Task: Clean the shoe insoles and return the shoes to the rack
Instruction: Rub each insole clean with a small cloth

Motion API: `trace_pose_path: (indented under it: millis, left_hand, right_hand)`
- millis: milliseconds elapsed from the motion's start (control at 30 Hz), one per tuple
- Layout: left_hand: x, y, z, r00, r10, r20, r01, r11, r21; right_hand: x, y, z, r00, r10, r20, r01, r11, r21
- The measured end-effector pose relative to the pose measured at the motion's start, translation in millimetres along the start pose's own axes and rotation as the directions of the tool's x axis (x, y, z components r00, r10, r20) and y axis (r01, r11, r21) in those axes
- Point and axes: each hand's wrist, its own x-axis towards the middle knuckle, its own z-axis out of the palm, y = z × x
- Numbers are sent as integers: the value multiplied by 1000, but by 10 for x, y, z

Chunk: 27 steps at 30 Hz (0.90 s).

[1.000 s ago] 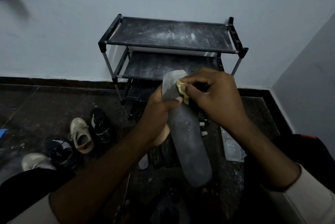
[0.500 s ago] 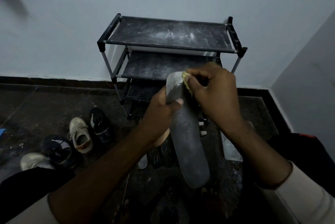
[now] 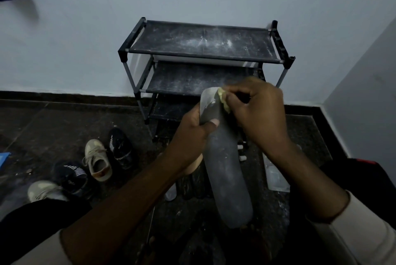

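Right now the left hand (image 3: 192, 134) is gripping the grey insole (image 3: 227, 168) near its far end, thumb pressing across the face, and is holding it up in front of the rack (image 3: 132, 50). The right hand (image 3: 259, 114) is pinching a small yellow wad (image 3: 222, 100) against the insole's far tip, probably scrubbing there. Four shoes (image 3: 97, 159) are lying on the floor (image 3: 53, 119) to the left, none on the rack yet. Because the long near end is hanging unsupported, hard rubbing could be bending or twisting the insole out of the left grip. The wad is tiny, so it could be slipping from the fingertips. The rack's shelves are looking dusty, which may be soiling returned shoes.
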Motion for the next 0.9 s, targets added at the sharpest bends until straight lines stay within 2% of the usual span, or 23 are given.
trace_pose_path:
  millis: [67, 167, 233, 367, 467, 533, 667, 833, 900]
  left_hand:
    - [-1, -15, 3, 1000, -7, 8, 7, 1000, 17]
    - [24, -29, -25, 1000, 0, 0, 0, 998, 58]
    - [19, -28, -29, 1000, 2, 6, -2, 997, 74]
    - [-6, -14, -10, 1000, -5, 21, 3, 996, 85]
    - [19, -36, -26, 999, 20, 27, -24, 991, 131]
    - [24, -42, -24, 999, 35, 29, -39, 988, 149]
    - [7, -37, -3, 999, 8, 45, -15, 990, 142]
    - [28, -55, -4, 998, 28, 53, -37, 982, 187]
    - [16, -44, 9, 998, 20, 59, -31, 980, 195]
  right_hand:
    - [57, -9, 5, 999, 1, -35, -1, 1000, 1]
    - [-17, -77, 95, 996, -57, 70, 58, 998, -12]
    - [-56, -72, 65, 994, -41, 99, 41, 999, 9]
    - [70, -15, -21, 999, 40, -4, -40, 999, 30]
    - [13, -98, 76, 991, -51, 124, 46, 998, 38]
    - [-25, -93, 65, 983, -48, 178, 39, 998, 54]
    - [97, 0, -39, 997, 48, 67, -51, 998, 36]
    - [17, -82, 71, 965, -76, 252, 57, 995, 81]
    - [69, -31, 26, 978, -28, 206, 16, 998, 58]
